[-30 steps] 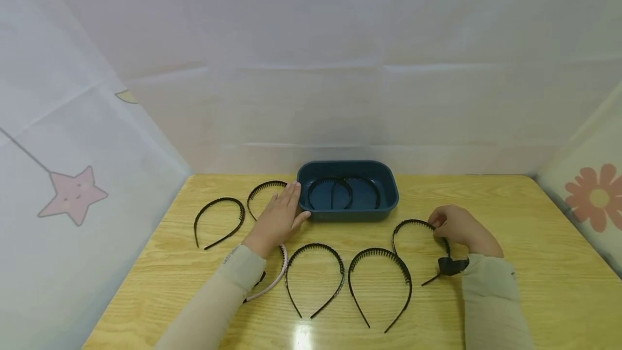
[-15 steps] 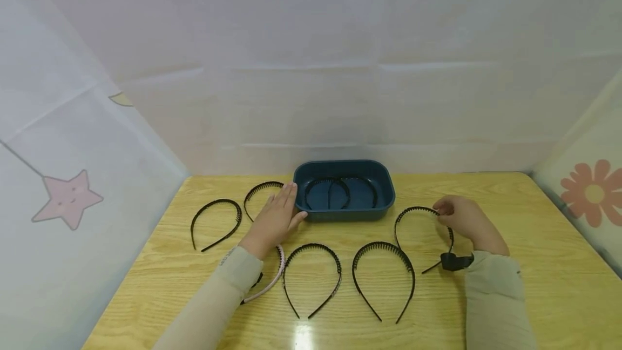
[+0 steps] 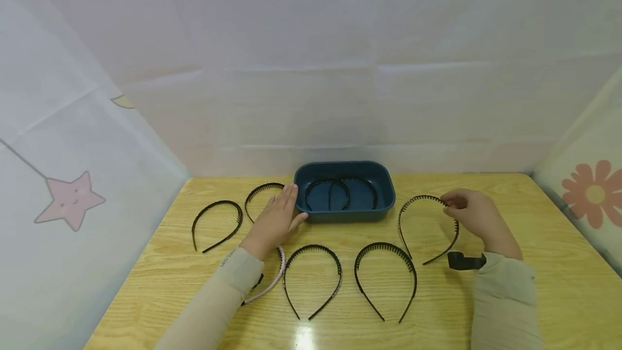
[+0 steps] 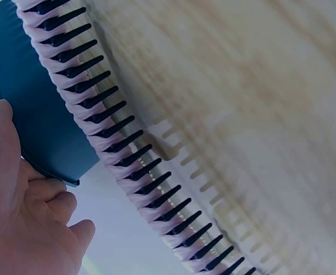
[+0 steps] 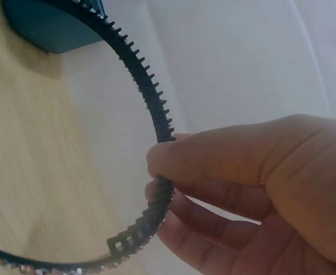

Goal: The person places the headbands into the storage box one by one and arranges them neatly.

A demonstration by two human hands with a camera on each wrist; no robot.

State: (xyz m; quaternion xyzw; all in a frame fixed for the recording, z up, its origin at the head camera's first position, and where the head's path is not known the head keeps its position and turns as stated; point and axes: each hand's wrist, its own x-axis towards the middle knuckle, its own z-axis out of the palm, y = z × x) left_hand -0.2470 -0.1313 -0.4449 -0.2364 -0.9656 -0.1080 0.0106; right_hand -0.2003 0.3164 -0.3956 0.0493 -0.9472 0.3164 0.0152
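1. The thin, black, curved plastic headband with teeth (image 3: 425, 197) is right of the frame's middle. The right hand (image 3: 482, 221) pinches one side, so it could twist or slip.
2. Its legs could snag the other black, curved plastic headband (image 3: 384, 246) just below, because they are so close.
3. The left hand (image 3: 273, 224), fingers straight, touches the dark blue, oblong plastic tub (image 3: 346, 217) near the middle; pushing hard could slide it.
4. The held headband is higher and further right than one second ago.

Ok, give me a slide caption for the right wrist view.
Right hand pinching a black toothed headband, with a blue tub and wood-grained tabletop behind it.
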